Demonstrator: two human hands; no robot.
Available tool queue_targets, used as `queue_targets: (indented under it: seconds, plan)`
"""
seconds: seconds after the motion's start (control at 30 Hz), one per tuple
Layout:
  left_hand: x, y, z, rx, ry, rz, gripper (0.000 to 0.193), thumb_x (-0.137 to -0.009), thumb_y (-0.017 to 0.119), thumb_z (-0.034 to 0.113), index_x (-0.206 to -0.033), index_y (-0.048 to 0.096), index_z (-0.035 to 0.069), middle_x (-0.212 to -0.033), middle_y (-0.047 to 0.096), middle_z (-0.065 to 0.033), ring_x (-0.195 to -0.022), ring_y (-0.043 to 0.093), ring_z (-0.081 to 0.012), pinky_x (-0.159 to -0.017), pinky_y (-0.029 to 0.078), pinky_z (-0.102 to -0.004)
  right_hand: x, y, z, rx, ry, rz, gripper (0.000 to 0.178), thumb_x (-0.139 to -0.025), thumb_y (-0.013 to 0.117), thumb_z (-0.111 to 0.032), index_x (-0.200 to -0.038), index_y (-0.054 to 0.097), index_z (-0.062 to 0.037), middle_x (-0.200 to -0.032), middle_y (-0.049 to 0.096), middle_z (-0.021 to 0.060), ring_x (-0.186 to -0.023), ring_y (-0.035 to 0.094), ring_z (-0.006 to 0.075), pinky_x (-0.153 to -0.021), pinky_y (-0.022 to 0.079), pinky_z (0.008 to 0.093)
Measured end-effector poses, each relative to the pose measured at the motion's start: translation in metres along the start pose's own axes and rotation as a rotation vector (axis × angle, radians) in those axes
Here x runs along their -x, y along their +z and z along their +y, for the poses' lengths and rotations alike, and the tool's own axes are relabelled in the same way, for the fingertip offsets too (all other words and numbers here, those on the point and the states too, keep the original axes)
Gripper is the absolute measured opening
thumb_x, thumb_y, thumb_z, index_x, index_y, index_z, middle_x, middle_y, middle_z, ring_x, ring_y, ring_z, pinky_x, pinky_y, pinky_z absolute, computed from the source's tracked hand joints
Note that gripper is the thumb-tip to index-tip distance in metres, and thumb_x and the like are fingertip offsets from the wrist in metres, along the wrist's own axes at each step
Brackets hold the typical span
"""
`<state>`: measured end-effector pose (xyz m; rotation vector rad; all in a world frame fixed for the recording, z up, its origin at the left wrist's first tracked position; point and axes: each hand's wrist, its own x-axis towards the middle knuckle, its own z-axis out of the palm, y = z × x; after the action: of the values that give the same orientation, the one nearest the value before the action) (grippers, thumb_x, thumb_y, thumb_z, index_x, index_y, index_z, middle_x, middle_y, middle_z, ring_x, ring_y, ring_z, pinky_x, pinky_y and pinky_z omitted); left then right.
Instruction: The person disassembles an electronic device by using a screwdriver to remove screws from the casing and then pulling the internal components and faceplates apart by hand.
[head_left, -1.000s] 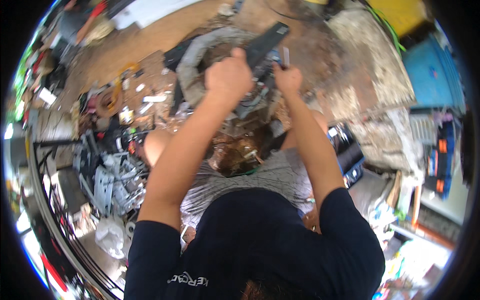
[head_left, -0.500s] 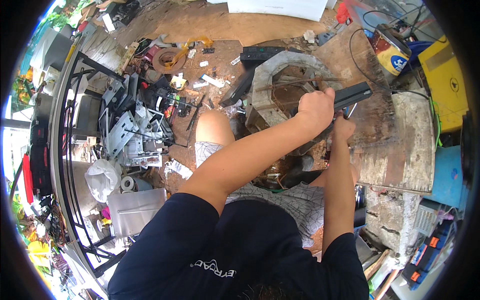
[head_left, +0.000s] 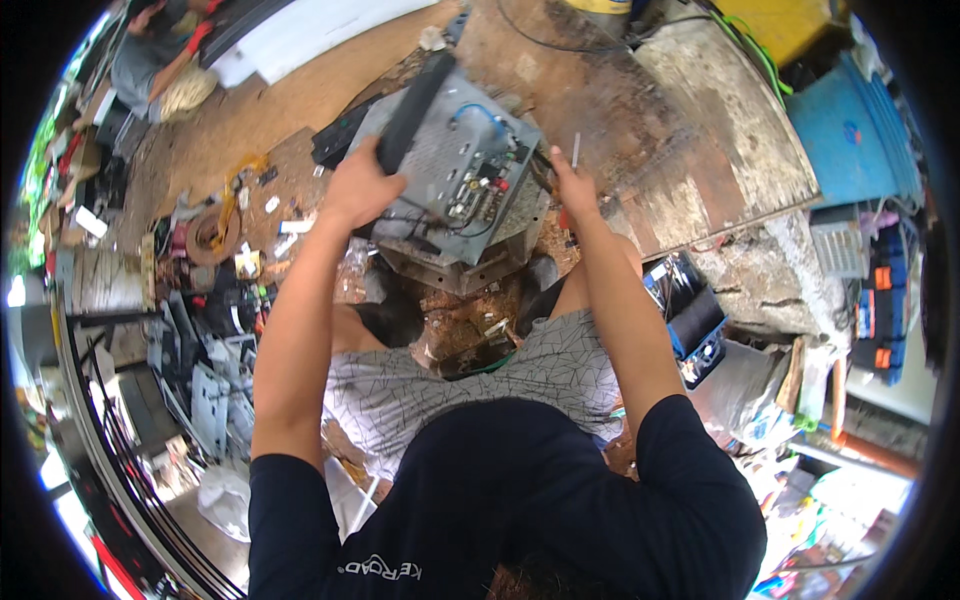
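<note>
Unit position: the grey metal unit (head_left: 430, 150) now lies across the octagonal block (head_left: 470, 272) in front of the person's knees. Half a second ago the block's ring was uncovered, and of the held part only the narrow black bar (head_left: 415, 115) showed clearly.

Left hand (head_left: 362, 190): fingers clamped on the near end of the bar, at the unit's left edge (whether bar and unit are one piece cannot be told).

Right hand (head_left: 575, 188): fingers closed round a slim tool (head_left: 576, 148), its pale shaft pointing up; contact with the unit's right edge cannot be confirmed.

Effect on the work: the connectors (head_left: 490, 187) and perforated face are exposed, and the block appears to give the unit support, which should make tool access easier.
</note>
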<state>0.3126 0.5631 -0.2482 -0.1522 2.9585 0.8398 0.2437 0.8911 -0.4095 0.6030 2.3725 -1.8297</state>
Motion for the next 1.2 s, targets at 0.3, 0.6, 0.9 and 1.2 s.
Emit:
queue_targets:
  seconds: [0.3, 0.6, 0.9, 1.2]
  plan:
    - [-0.025, 0.012, -0.052, 0.501, 0.032, -0.180, 0.063, -0.080, 0.066, 0.014, -0.139, 0.049, 0.000, -0.111, 0.068, -0.0112, -0.098, 0.062, -0.0176, -0.091, 0.047, -0.0305, 0.048, -0.007, -0.053, -0.499, -0.172, -0.347, 0.037, -0.090, 0.072, -0.039, -0.096, 0.067, -0.0025, -0.080, 0.067, 0.0020, -0.063, 0.054, 0.0070, -0.056, 0.042, 0.0226]
    - [0.026, 0.053, 0.047, -0.069, 0.285, 0.653, 0.051, -0.075, 0.082, 0.033, -0.110, 0.058, 0.004, -0.117, 0.054, -0.0197, -0.115, 0.049, -0.0367, -0.098, 0.040, -0.0471, 0.117, -0.012, -0.086, -0.467, -0.519, 0.120, 0.030, -0.082, 0.083, -0.024, -0.085, 0.066, 0.0012, -0.072, 0.060, -0.0034, -0.063, 0.048, 0.0045, -0.056, 0.040, 0.0220]
    - [0.065, 0.035, 0.118, -0.057, 0.624, 0.661, 0.037, -0.079, 0.077, 0.034, -0.106, 0.067, 0.010, -0.104, 0.067, -0.0068, -0.093, 0.061, -0.0255, -0.079, 0.044, -0.0393, 0.155, -0.008, -0.081, -0.358, -0.609, 0.194, 0.035, -0.075, 0.087, -0.022, -0.094, 0.069, 0.0013, -0.073, 0.060, -0.0022, -0.065, 0.046, 0.0050, -0.055, 0.040, 0.0217]
    - [0.079, 0.021, 0.091, -0.114, 0.627, 0.445, 0.020, -0.085, 0.070, 0.030, -0.095, 0.068, 0.012, -0.097, 0.063, -0.0037, -0.092, 0.056, -0.0260, -0.080, 0.038, -0.0408, 0.184, -0.018, -0.083, -0.046, -0.834, 0.184, 0.042, -0.069, 0.090, -0.022, -0.095, 0.068, 0.0035, -0.072, 0.059, 0.0025, -0.061, 0.049, 0.0094, -0.054, 0.042, 0.0246]
